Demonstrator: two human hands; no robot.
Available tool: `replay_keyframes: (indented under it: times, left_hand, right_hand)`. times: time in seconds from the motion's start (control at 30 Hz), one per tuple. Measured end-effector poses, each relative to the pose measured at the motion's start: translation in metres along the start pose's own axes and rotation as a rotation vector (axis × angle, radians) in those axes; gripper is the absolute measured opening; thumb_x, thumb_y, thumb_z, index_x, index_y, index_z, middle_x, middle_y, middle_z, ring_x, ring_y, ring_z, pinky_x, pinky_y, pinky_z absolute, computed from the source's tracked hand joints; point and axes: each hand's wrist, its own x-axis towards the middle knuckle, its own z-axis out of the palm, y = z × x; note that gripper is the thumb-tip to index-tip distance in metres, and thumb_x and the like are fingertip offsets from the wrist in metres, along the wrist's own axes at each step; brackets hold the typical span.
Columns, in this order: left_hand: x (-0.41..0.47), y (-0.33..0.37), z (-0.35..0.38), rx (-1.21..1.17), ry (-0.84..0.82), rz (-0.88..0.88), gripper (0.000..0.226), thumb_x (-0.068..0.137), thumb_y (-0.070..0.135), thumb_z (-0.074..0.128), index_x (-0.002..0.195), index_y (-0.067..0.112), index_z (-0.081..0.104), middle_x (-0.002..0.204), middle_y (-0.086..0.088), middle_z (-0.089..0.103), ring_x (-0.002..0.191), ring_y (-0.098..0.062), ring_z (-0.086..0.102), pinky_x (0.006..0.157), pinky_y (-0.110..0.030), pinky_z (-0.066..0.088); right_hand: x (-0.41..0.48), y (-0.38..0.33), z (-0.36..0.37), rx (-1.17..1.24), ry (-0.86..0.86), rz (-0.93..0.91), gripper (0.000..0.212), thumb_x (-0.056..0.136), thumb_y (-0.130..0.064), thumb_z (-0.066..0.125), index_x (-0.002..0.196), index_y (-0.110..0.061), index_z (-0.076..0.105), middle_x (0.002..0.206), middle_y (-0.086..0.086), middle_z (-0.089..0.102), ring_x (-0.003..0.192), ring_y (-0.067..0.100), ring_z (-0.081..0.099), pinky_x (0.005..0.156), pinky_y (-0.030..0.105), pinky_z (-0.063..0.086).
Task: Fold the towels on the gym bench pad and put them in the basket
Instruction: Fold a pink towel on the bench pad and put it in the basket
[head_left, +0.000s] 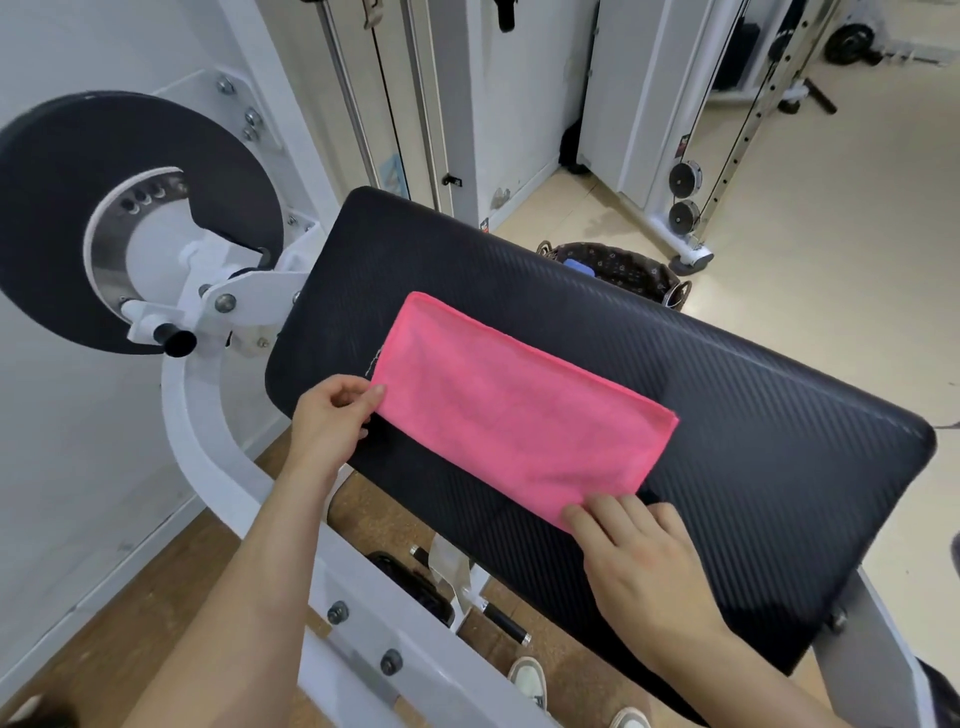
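A pink towel (511, 410) lies folded into a long rectangle on the black gym bench pad (753, 415). My left hand (332, 415) pinches the towel's near left corner between thumb and fingers. My right hand (636, 545) rests on the towel's near right corner, its fingertips on the cloth; whether the thumb grips underneath is hidden. Beyond the pad's far edge stands the dark patterned basket (631, 265), with something blue inside it.
A black round weight disc (130, 208) on a white machine frame stands to the left of the pad. White cable machine columns (675, 130) rise behind the basket. Below the pad are the frame's bars and my shoes on a wooden floor.
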Motion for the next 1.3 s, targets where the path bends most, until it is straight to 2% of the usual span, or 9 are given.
replay_keyframes:
  times: [0.1,0.33,0.47,0.6,0.67,0.77,0.87,0.93,1.3]
  left_hand:
    - [0.005,0.001,-0.008,0.008,-0.073,-0.033,0.01,0.089,0.024,0.069,0.089,0.014,0.071,0.085,-0.009,0.069,0.075,-0.018,0.064,0.073,-0.032,0.058]
    - [0.011,-0.003,-0.015,0.019,0.068,-0.043,0.011,0.082,0.023,0.076,0.08,0.012,0.074,0.081,-0.008,0.071,0.074,-0.017,0.066,0.077,-0.037,0.059]
    - [0.008,0.0,-0.008,0.23,0.043,0.015,0.012,0.085,0.025,0.073,0.09,0.015,0.07,0.091,-0.001,0.067,0.087,-0.018,0.063,0.082,-0.036,0.054]
    - [-0.005,0.014,0.006,0.373,0.203,0.368,0.013,0.088,0.018,0.067,0.1,0.019,0.07,0.108,0.004,0.056,0.099,-0.017,0.057,0.091,-0.04,0.051]
    - [-0.019,0.018,0.026,0.368,0.139,0.561,0.015,0.089,0.021,0.065,0.102,0.017,0.072,0.111,0.004,0.059,0.106,-0.021,0.056,0.096,-0.047,0.048]
    - [-0.044,0.014,0.069,0.52,-0.063,0.731,0.053,0.093,0.051,0.048,0.137,0.022,0.053,0.15,-0.005,0.04,0.14,-0.025,0.032,0.118,-0.045,0.02]
    - [-0.052,0.003,0.094,0.723,-0.084,0.69,0.068,0.093,0.069,0.023,0.153,0.04,0.011,0.163,0.0,0.001,0.15,-0.02,-0.006,0.119,-0.05,-0.002]
    - [-0.05,-0.003,0.099,0.79,-0.072,0.677,0.067,0.092,0.07,0.015,0.152,0.044,-0.002,0.163,0.002,-0.006,0.149,-0.019,-0.013,0.118,-0.053,-0.005]
    - [-0.011,-0.023,0.062,0.753,-0.04,0.586,0.064,0.094,0.068,0.013,0.151,0.044,-0.004,0.163,0.002,-0.009,0.149,-0.02,-0.011,0.118,-0.058,-0.001]
  right_hand:
    - [-0.002,-0.002,0.0,-0.002,0.042,0.024,0.035,0.07,-0.002,0.045,0.095,-0.016,0.065,0.083,-0.002,0.058,0.072,0.024,0.056,0.065,0.035,0.03]
    - [-0.005,0.007,-0.004,0.001,0.074,0.008,0.016,0.077,-0.011,0.052,0.072,-0.018,0.065,0.066,-0.003,0.05,0.059,0.021,0.051,0.063,0.034,0.031]
    - [0.007,0.0,-0.015,0.071,0.045,0.074,0.017,0.08,-0.028,0.061,0.065,-0.021,0.059,0.065,-0.005,0.049,0.06,0.021,0.051,0.061,0.035,0.032]
    - [0.035,0.011,-0.035,0.089,0.13,0.175,0.028,0.085,-0.026,0.058,0.107,-0.013,0.069,0.109,0.006,0.064,0.098,0.029,0.059,0.069,0.038,0.041]
    - [0.047,0.015,-0.036,0.046,0.106,0.189,0.045,0.089,-0.026,0.054,0.131,-0.011,0.058,0.138,0.007,0.054,0.13,0.029,0.048,0.086,0.043,0.043]
    - [0.048,0.016,-0.026,-0.052,-0.058,0.081,0.058,0.094,-0.033,0.047,0.147,-0.009,0.039,0.156,0.005,0.032,0.147,0.025,0.022,0.109,0.053,0.03]
    - [0.041,0.024,-0.017,-0.118,-0.222,0.095,0.067,0.095,-0.049,0.037,0.15,-0.01,0.031,0.159,0.006,0.024,0.148,0.025,0.017,0.113,0.058,0.022]
    - [0.039,0.03,-0.014,-0.149,-0.283,0.105,0.072,0.095,-0.054,0.031,0.151,-0.01,0.027,0.16,0.006,0.021,0.148,0.025,0.015,0.114,0.057,0.019]
    - [0.038,0.034,-0.01,-0.203,-0.266,0.063,0.076,0.093,-0.058,0.032,0.152,-0.011,0.024,0.161,0.004,0.016,0.149,0.025,0.012,0.115,0.059,0.017]
